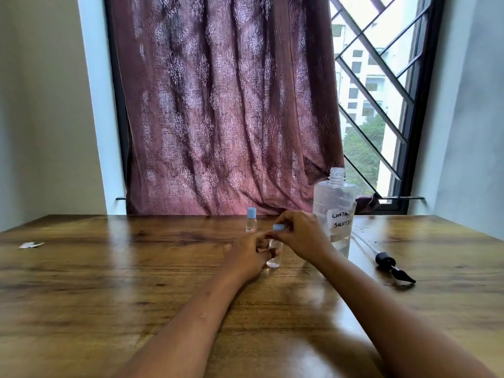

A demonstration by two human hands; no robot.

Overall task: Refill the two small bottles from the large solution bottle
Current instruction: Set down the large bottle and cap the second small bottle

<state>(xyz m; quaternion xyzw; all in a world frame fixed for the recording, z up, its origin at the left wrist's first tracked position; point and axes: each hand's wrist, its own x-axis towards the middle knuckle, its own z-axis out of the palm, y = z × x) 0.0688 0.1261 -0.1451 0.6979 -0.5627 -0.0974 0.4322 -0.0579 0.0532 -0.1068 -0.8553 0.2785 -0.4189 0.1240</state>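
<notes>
A small clear bottle point(274, 257) stands on the wooden table point(109, 282) at its middle, and my left hand point(246, 255) grips its body. My right hand point(302, 236) pinches the light blue cap point(278, 228) at the top of this bottle. A second small bottle point(251, 221) with a light blue cap stands upright just behind and to the left, untouched. The large clear solution bottle point(335, 211) stands uncapped to the right of my right hand, with a handwritten label and a little liquid at the bottom.
A black pump top with its long clear tube point(387, 261) lies on the table right of the large bottle. A small scrap of paper point(30, 244) lies near the left edge. A patterned curtain point(223, 105) hangs behind the table.
</notes>
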